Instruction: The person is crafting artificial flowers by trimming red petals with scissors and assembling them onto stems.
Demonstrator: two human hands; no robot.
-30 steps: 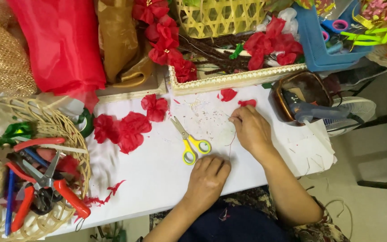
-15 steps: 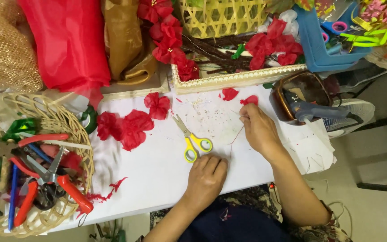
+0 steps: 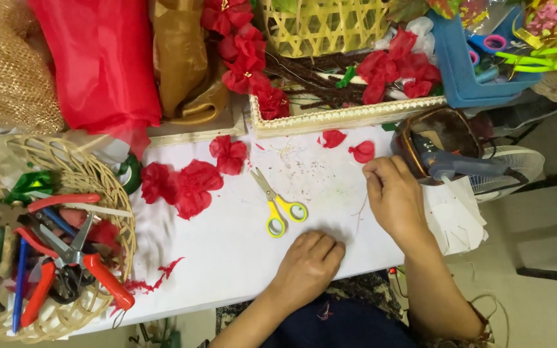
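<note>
Far left: a round woven bamboo basket [image 3: 107, 193] is parked on the table's left end, stuffed with red-handled pliers [image 3: 88, 267] and other tools, plus a curl of green ribbon [image 3: 30, 183].

Back left: a bundle of sheer red fabric [image 3: 101, 61] is draped over the table edge, with gold mesh cloth [image 3: 4, 71] beside it.

Table: a white tabletop [image 3: 227, 238] is speckled with tiny crumbs and red scraps.

Loose flowers: 3 red fabric flower heads [image 3: 191, 183] are scattered left of centre, well apart from both hands.

Scissors: small yellow-handled scissors [image 3: 278, 206] are laid flat mid-table, blades pointing up-left, just above the left hand, untouched.

Left hand [image 3: 307, 264]: rested knuckles-up on the table near the front edge, fingers curled under loosely; whether anything is held can't be told.

Wire: a thin reddish wire [image 3: 360, 212] is seen on the table between the 2 hands, right by the right hand.

Right hand [image 3: 394, 196]: set on the table right of the scissors, fingers bent and bunched toward the tips; a pinch on the wire can't be confirmed, kinda hidden.

Petals: 2 loose red petals [image 3: 362, 151] are lying just above the right hand.

Frame tray: a gold-edged tray [image 3: 349, 116] behind holds more red flowers and dark stems.

Right: a blue glue gun [image 3: 462, 166] is sitting in a brown bowl [image 3: 407, 138], just beside the right hand.
</note>
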